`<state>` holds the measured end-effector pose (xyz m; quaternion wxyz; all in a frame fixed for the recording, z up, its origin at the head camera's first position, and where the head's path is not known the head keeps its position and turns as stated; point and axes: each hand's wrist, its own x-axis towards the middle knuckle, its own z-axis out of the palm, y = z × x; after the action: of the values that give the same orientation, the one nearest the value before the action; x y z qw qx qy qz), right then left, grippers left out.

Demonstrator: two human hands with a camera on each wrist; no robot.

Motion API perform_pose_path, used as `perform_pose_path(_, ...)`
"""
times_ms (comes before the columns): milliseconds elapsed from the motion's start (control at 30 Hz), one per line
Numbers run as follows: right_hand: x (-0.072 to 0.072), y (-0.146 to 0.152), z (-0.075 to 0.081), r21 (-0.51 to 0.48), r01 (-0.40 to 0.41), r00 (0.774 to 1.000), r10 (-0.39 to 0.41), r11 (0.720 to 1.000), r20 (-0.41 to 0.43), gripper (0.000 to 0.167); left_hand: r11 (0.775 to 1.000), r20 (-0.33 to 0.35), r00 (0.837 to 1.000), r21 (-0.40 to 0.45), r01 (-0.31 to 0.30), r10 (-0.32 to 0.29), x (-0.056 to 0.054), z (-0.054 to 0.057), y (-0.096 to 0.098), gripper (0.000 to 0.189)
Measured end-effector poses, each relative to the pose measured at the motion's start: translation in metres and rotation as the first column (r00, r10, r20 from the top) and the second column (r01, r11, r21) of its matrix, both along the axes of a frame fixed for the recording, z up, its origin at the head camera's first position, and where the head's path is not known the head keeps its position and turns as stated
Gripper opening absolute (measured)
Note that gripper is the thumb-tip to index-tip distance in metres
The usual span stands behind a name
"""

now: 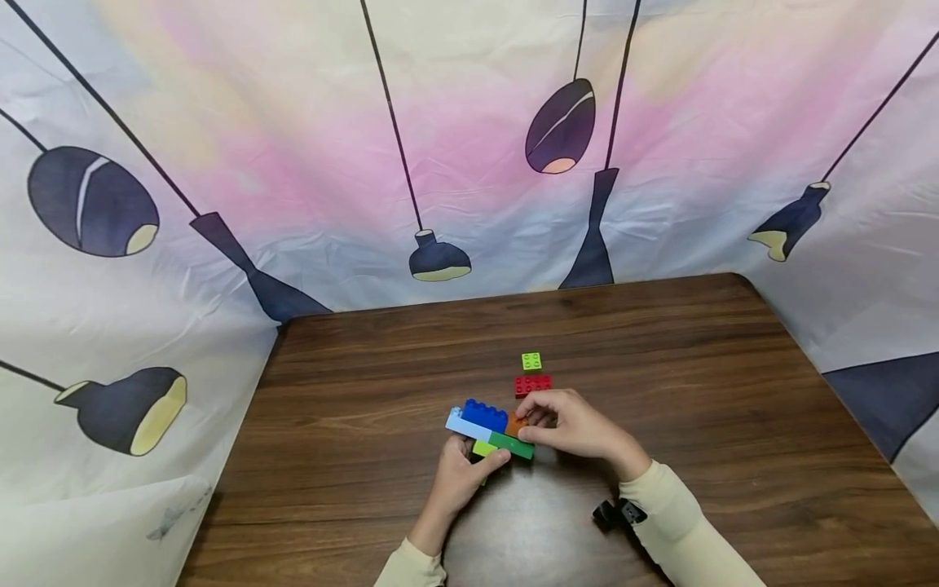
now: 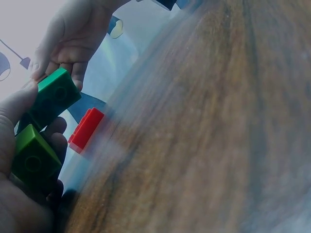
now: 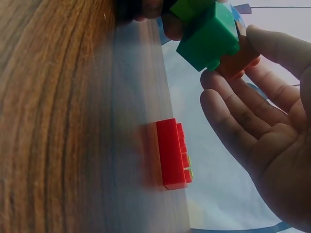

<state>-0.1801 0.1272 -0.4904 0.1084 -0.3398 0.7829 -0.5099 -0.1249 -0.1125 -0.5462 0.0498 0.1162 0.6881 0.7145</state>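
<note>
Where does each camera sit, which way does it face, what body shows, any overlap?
Head: worn on head, facing forward and down at table and block assembly; left hand, right hand, both sleeves show.
Left wrist: worn there, facing the green brick; left hand at left edge, right hand at top.
Right wrist: worn there, facing the orange brick; right hand at right, part of left hand at top.
Both wrist views share the red brick and both hands.

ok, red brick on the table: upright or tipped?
Upright: in the head view the red brick sits on the table, studs facing up.
</note>
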Motion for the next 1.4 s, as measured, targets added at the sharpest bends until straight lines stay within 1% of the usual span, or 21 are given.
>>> perform_pose_path(167, 0.0, -0.001, -0.001, -0.001, -0.002, 1.0, 0.002, 1.0, 0.01, 0.013, 1.0, -0.001, 1.0, 0.005, 0.001, -0.001, 0.0, -0.001, -0.002, 0.049)
perform_pose_path(400, 0.003, -0.003, 0.001, 0.006, 0.017, 1.0, -0.017, 1.0, -0.017, 0.014, 1.0, -0.008, 1.0, 0.015, -0.008, 0.008, -0.001, -0.001, -0.001, 0.046)
perform_pose_path(600, 0.004, -0.003, 0.002, -0.001, 0.025, 1.0, -0.025, 1.0, -0.009, 0.012, 1.0, 0.011, 1.0, 0.01, -0.008, 0.008, -0.001, 0.001, -0.001, 0.047)
perform_pose_path(733, 0.003, -0.003, 0.002, 0.002, 0.021, 1.0, -0.021, 1.0, -0.007, 0.013, 1.0, 0.03, 0.999, 0.007, -0.026, 0.025, -0.001, 0.002, 0.0, 0.047)
perform_pose_path(833, 0.005, -0.004, 0.002, 0.019, 0.016, 1.0, -0.016, 1.0, -0.009, 0.02, 0.998, 0.035, 0.998, 0.004, -0.056, 0.056, -0.001, 0.003, 0.001, 0.045)
perform_pose_path(933, 0.007, -0.007, 0.003, 0.076, 0.024, 0.999, -0.021, 0.997, -0.04, 0.037, 0.997, 0.038, 0.996, 0.005, -0.083, 0.082, 0.0, 0.003, 0.001, 0.042)
perform_pose_path(1033, 0.01, -0.01, 0.005, 0.143, 0.054, 0.994, -0.039, 0.988, -0.103, 0.049, 0.996, 0.035, 0.996, 0.001, -0.084, 0.084, 0.0, 0.003, 0.0, 0.04)
perform_pose_path(1133, 0.011, -0.013, 0.006, 0.176, 0.092, 0.985, -0.064, 0.98, -0.159, 0.05, 0.997, 0.028, 0.997, 0.0, -0.074, 0.074, -0.001, 0.004, 0.0, 0.04)
perform_pose_path(1200, 0.013, -0.015, 0.005, 0.176, 0.1, 0.981, -0.067, 0.979, -0.183, 0.048, 0.998, 0.023, 0.998, 0.009, -0.062, 0.062, 0.0, 0.004, 0.0, 0.039)
perform_pose_path(1400, 0.016, -0.02, 0.002, 0.17, 0.126, 0.969, -0.085, 0.977, -0.23, 0.054, 0.998, 0.008, 0.999, 0.035, -0.048, 0.048, 0.001, 0.004, 0.0, 0.037)
